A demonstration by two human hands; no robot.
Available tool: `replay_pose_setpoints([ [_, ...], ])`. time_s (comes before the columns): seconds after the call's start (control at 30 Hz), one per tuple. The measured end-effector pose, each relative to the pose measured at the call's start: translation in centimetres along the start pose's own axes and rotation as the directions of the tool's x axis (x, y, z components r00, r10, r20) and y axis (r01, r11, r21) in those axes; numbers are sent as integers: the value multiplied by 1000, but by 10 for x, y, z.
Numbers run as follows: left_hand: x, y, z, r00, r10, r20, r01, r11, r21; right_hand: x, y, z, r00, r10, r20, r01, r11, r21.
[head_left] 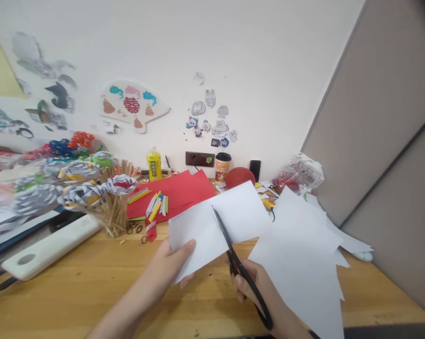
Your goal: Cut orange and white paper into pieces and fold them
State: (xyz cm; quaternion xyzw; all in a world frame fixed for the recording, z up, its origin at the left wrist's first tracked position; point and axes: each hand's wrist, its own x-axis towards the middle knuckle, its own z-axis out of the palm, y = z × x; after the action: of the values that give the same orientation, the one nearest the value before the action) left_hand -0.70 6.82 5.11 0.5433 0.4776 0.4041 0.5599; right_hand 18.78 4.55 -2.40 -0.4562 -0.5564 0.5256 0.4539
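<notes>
My left hand (179, 261) grips a sheet of white paper (194, 235) at its lower left corner, thumb on top and fingers beneath. The sheet is held tilted above the wooden table. Black-handled scissors (235, 259) are in my right hand (252, 282), with fingers around the handles. One blade lies across the face of the paper, pointing up and left from its lower edge; the other blade seems hidden behind the sheet. Right of my right hand lies a spread of white paper sheets (297, 249) on the table.
Red paper (177, 193) with small folded strips (156, 207) lies behind the held sheet. A yellow-labelled bottle (154, 164), a lidded cup (222, 168) and a phone (255, 170) stand by the wall. Bundled wooden sticks (115, 214) and a white paper trimmer (53, 247) occupy the left.
</notes>
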Motion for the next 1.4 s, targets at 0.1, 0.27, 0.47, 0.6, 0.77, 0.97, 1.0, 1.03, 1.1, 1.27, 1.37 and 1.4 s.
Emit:
replay_pose_setpoints([
  [0.1,-4,2,3,1000,-27,-7,27,999,-18,3,-7,0,995,-56,78,55,998,15],
  [0.27,-5,3,4,1000,-25,14,25,999,-36,2,-10,3,995,-67,73,64,997,44],
  [0.47,2,-6,4,999,-30,23,30,999,-17,1,2,5,999,-15,-29,17,998,63],
  [0.6,4,-11,5,1000,-26,13,26,999,-34,-1,0,5,998,2,-58,-2,1000,-7],
  [0.77,6,-14,5,999,-19,28,21,998,-55,-5,-4,7,995,39,-92,-43,998,-38],
  [0.97,0,-7,4,999,-16,43,20,994,-108,-4,-10,11,984,110,-138,-119,991,-54],
  [1.0,-1,-6,4,999,-9,44,14,993,-118,-3,-12,11,986,106,-131,-115,991,-63],
  [1.03,-1,-6,4,999,-6,47,11,992,-127,-2,-14,10,989,94,-119,-103,992,-76],
  [1.1,-2,-8,6,998,-16,56,23,991,-132,0,-19,8,996,42,-82,-50,993,-107],
  [1.27,-1,-16,10,996,-73,54,80,989,-125,5,-27,8,997,-83,-4,82,989,-123],
  [1.37,-2,-16,11,996,-61,60,69,987,-144,7,-22,10,998,-61,-18,57,986,-154],
  [1.4,-2,-16,11,996,-63,66,72,986,-147,7,-19,11,998,-53,-26,48,986,-161],
])
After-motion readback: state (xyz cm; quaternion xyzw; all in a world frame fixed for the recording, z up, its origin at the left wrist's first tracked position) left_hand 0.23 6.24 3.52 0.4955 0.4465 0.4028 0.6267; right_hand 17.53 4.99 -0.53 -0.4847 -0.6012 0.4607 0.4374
